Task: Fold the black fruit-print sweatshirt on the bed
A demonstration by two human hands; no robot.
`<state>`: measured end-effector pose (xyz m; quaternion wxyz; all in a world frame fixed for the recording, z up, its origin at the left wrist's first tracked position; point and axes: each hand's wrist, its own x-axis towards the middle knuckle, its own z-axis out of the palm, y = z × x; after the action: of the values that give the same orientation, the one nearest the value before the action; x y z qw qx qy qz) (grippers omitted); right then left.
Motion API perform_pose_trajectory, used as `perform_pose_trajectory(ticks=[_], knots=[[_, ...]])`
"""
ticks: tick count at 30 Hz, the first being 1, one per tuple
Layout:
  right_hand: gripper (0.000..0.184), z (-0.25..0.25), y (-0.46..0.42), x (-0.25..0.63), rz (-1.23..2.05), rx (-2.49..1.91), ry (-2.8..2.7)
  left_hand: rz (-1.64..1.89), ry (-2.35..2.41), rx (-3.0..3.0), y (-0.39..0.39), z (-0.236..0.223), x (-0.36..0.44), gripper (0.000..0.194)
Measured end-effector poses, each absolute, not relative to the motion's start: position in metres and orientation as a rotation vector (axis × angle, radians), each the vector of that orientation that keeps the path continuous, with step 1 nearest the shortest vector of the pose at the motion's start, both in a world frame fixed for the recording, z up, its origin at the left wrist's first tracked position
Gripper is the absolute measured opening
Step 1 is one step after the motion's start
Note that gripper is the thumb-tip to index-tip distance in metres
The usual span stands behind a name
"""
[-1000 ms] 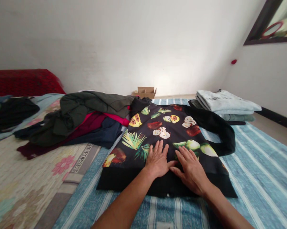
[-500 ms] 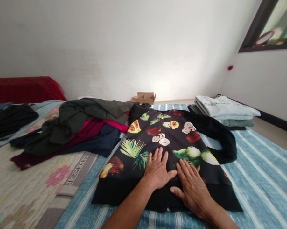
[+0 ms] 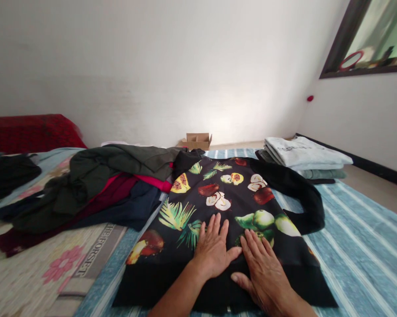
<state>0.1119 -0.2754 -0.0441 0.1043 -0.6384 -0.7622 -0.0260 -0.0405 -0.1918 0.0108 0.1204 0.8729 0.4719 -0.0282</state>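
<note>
A black sweatshirt [image 3: 218,193] printed with fruit and palm leaves lies flat on a blue striped blanket [image 3: 357,237]. My left hand [image 3: 213,251] rests palm down on its lower middle, fingers stretched out. Beside it, my right hand [image 3: 266,270] also lies flat on the fabric near the black hem, fingers spread. The thumbs nearly touch. One black sleeve [image 3: 300,193] curls out to the right.
A heap of unfolded clothes [image 3: 102,185], dark green, red and navy, lies left of the sweatshirt. A folded stack of pale garments [image 3: 304,156] sits at the back right. A small cardboard box [image 3: 196,141] stands by the wall. A floral mat [image 3: 36,268] covers the left.
Both hands have slid back toward me along the sweatshirt, staying flat. The view has tilted up slightly, so the garment sits lower in the frame.
</note>
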Motion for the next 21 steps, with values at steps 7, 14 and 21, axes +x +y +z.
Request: perform_pose_trajectory(ticks=[7,14,21], knots=[[0.088,-0.048,-0.273,0.11,-0.016,-1.876,-2.183,-0.096,1.387,2.54,-0.153,0.042,-0.02,0.073],[0.087,-0.074,-0.268,0.107,-0.327,-1.761,-2.09,0.043,1.655,2.47,-0.07,0.022,0.033,0.073],[0.082,-0.105,-0.256,0.106,-0.524,-1.699,-2.008,-0.075,1.782,2.409,-0.046,-0.011,0.048,0.084]])
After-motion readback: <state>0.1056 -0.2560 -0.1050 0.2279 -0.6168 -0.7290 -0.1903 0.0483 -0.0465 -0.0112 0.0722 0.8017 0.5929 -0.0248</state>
